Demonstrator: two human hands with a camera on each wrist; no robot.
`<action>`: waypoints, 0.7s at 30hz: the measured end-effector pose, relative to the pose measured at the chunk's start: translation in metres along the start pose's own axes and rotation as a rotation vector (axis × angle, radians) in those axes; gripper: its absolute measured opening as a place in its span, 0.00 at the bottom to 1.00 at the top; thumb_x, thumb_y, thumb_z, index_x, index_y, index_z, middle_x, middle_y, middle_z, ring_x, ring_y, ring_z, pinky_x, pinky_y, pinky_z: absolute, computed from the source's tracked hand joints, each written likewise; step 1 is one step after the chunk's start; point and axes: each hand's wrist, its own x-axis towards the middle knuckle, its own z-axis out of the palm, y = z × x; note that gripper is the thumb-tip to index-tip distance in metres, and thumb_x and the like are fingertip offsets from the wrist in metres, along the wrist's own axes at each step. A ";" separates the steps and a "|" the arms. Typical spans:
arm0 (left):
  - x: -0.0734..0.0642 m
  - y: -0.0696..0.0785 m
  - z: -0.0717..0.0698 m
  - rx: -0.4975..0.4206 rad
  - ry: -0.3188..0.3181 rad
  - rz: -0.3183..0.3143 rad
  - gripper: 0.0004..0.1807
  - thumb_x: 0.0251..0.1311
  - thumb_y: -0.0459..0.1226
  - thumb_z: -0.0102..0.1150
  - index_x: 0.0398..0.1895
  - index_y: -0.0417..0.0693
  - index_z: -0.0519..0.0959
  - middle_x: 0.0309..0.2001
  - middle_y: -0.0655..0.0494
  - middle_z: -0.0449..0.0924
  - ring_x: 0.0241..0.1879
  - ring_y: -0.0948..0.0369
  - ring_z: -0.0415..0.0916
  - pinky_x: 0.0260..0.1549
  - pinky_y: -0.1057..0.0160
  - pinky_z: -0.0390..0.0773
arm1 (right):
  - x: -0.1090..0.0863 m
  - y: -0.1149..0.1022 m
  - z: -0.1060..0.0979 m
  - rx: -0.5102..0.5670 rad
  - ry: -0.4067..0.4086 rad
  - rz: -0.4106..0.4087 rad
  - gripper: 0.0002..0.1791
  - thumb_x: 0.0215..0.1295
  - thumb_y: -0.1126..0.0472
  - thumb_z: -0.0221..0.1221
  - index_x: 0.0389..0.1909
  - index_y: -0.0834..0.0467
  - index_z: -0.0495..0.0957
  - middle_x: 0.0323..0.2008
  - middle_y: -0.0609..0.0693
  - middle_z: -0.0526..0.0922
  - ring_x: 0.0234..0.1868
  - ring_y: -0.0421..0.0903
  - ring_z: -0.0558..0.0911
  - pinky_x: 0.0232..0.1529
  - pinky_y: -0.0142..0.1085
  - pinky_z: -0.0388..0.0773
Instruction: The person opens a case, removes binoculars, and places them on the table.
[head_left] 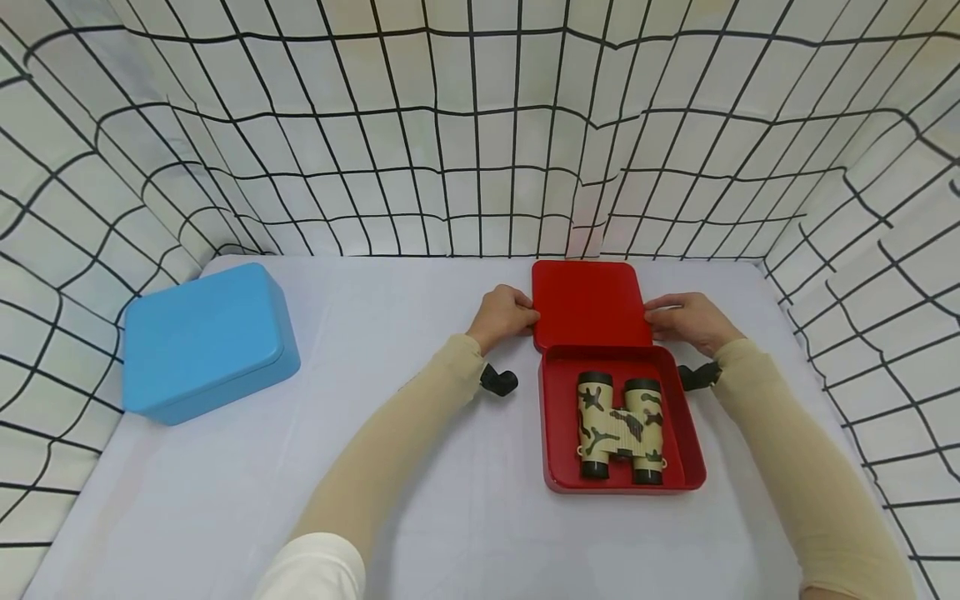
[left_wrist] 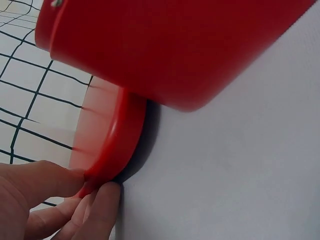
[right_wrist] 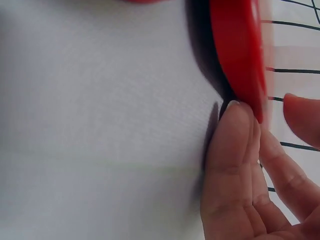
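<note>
Beyond the open red box [head_left: 550, 425], its red lid [head_left: 588, 304] lies top side up against the box's far edge; whether the two are joined I cannot tell. My left hand [head_left: 501, 318] pinches the lid's left edge, thumb on top and fingers underneath in the left wrist view. At the lid's right edge, my right hand [head_left: 693, 323] touches the rim [right_wrist: 240, 60] with nearly straight fingers, its thumb held apart from the lid in the right wrist view. Camouflage binoculars [head_left: 622, 429] with black ends lie inside the box, untouched by either hand.
A closed blue box [head_left: 206, 337] stands at the left of the white table [head_left: 420, 517]. Behind and on both sides rises a white wall with a black grid [head_left: 457, 142]. Black wrist camera mounts [head_left: 498, 381] sit below both hands.
</note>
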 end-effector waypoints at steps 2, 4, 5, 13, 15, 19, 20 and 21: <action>-0.001 0.001 0.000 0.005 0.011 0.000 0.18 0.68 0.35 0.64 0.56 0.34 0.82 0.51 0.41 0.86 0.39 0.56 0.89 0.47 0.63 0.88 | -0.001 0.001 0.000 -0.001 0.000 -0.013 0.30 0.78 0.49 0.54 0.73 0.62 0.67 0.65 0.66 0.79 0.48 0.43 0.87 0.58 0.40 0.85; -0.003 0.001 0.000 0.013 0.019 0.000 0.18 0.68 0.36 0.64 0.56 0.34 0.82 0.51 0.41 0.86 0.40 0.56 0.89 0.49 0.62 0.87 | -0.002 0.002 -0.001 0.001 -0.004 -0.027 0.31 0.78 0.48 0.53 0.73 0.62 0.67 0.65 0.66 0.79 0.50 0.45 0.88 0.61 0.43 0.84; -0.005 0.000 -0.001 0.021 0.022 0.000 0.18 0.68 0.36 0.63 0.56 0.35 0.82 0.51 0.42 0.86 0.40 0.56 0.90 0.50 0.61 0.87 | -0.003 0.002 -0.001 -0.002 -0.005 -0.034 0.32 0.79 0.47 0.53 0.73 0.62 0.67 0.65 0.66 0.80 0.52 0.47 0.88 0.62 0.45 0.83; -0.018 -0.005 -0.002 0.101 0.021 0.070 0.18 0.71 0.44 0.57 0.54 0.42 0.83 0.44 0.49 0.89 0.35 0.60 0.86 0.45 0.63 0.85 | -0.019 0.006 -0.004 -0.032 0.010 -0.073 0.32 0.79 0.44 0.50 0.71 0.63 0.68 0.65 0.66 0.79 0.62 0.56 0.84 0.67 0.51 0.79; -0.022 -0.006 -0.003 0.100 0.022 0.094 0.17 0.71 0.44 0.56 0.54 0.44 0.82 0.44 0.49 0.88 0.34 0.60 0.84 0.40 0.65 0.83 | -0.024 0.005 -0.005 -0.035 0.020 -0.079 0.31 0.80 0.44 0.50 0.71 0.62 0.69 0.66 0.66 0.78 0.62 0.56 0.84 0.67 0.50 0.79; -0.029 -0.007 -0.002 0.109 0.036 0.132 0.16 0.72 0.46 0.55 0.54 0.47 0.79 0.47 0.50 0.87 0.35 0.59 0.83 0.35 0.65 0.82 | -0.033 0.000 -0.007 -0.037 0.040 -0.079 0.31 0.80 0.43 0.49 0.70 0.61 0.69 0.67 0.64 0.77 0.63 0.56 0.82 0.66 0.49 0.80; -0.031 -0.007 -0.001 0.109 0.043 0.136 0.17 0.72 0.46 0.55 0.55 0.47 0.78 0.48 0.49 0.87 0.36 0.58 0.83 0.35 0.64 0.83 | -0.035 -0.001 -0.007 -0.033 0.042 -0.085 0.31 0.80 0.43 0.48 0.70 0.61 0.69 0.67 0.65 0.77 0.63 0.58 0.82 0.66 0.49 0.80; -0.033 -0.007 -0.001 0.114 0.050 0.139 0.18 0.72 0.47 0.55 0.56 0.48 0.77 0.50 0.50 0.86 0.38 0.57 0.83 0.37 0.63 0.84 | -0.038 -0.003 -0.007 -0.031 0.045 -0.087 0.30 0.80 0.43 0.48 0.70 0.61 0.70 0.67 0.65 0.77 0.64 0.59 0.82 0.66 0.50 0.80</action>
